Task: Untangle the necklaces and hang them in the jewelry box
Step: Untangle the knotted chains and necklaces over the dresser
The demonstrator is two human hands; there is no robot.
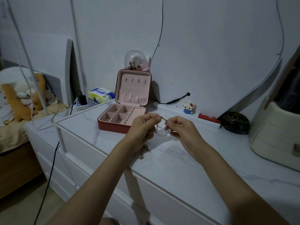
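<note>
Over a marble-look dresser top [178, 159], before the open jewelry box [125, 111], left hand [142, 125] and right hand [181, 127] pinching tangled necklaces [159, 127] raised apart, loosening knots.

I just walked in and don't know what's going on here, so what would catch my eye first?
Two bare hands, the left hand and right hand, meet mid-frame above the marble-look dresser top, pinching a tangle of thin necklaces whose chains dangle down under the left hand. Just behind them stands a red jewelry box, open, with a pink lining, empty hooks in its lid and small compartments in its base.
</note>
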